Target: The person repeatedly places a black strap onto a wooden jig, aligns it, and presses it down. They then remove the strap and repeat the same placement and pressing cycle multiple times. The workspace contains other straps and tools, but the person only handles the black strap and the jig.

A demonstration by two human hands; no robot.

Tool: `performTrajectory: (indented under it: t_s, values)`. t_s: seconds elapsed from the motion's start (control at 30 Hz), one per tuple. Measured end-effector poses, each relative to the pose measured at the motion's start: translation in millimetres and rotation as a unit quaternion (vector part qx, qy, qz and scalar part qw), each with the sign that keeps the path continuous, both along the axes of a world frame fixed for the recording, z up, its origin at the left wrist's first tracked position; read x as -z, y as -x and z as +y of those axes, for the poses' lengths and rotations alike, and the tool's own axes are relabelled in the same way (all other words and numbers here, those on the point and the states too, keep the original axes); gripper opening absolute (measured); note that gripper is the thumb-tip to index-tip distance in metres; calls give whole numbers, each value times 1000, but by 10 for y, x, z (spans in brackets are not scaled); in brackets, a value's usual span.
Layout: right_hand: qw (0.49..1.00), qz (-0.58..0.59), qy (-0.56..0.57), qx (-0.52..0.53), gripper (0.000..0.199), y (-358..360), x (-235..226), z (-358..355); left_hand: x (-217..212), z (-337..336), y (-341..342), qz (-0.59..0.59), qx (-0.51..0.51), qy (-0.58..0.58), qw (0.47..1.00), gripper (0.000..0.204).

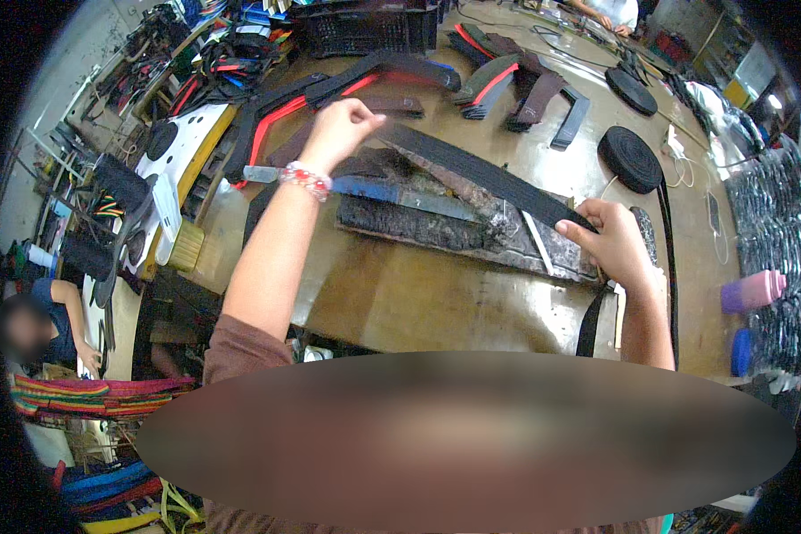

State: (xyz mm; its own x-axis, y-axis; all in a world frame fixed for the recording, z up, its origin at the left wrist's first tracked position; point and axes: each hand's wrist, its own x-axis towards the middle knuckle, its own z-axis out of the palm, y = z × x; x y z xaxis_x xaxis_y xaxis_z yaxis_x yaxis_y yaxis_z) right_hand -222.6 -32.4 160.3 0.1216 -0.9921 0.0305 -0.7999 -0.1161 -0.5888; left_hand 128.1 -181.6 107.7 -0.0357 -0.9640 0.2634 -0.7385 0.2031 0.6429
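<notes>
A black webbing strap (481,171) runs slantwise across the middle of the table, from far left to near right. My left hand (336,138), with a beaded bracelet at its wrist, is closed in a pinch at the strap's far end. My right hand (616,242) grips the nearer end between thumb and fingers. Below the strap lies a worn, dark board (418,226) with a blue strip (405,198) along it. A thin white stick (538,242) rests across the board, close to my right hand. Part of the board is hidden by the strap.
Folded black and red straps (280,114) lie beyond my left hand. Rolls of black webbing (630,160) sit at the right, near a pink and purple bottle (752,292). A black crate (365,31) stands at the back. Another person (58,325) works at far left.
</notes>
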Motion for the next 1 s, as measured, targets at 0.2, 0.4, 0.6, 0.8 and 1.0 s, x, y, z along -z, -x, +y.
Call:
performTrajectory:
  t_s: [0.2,0.4,0.6,0.8,1.0]
  values:
    - [993,30,36,112,35,-2,218,60,295,-238,166,-6,11,-19,1000,38]
    - [994,31,10,102,37,-42,632,39,475,-350,182,-64,3,-52,997,37]
    - [992,-32,-55,111,39,-9,877,82,505,-387,117,-76,7,-58,995,41]
    - [990,-58,-46,121,40,-12,1022,110,435,-397,208,-95,7,-75,993,40]
    - [979,-124,50,152,35,239,1012,318,321,11,-479,8,-139,63,988,35]
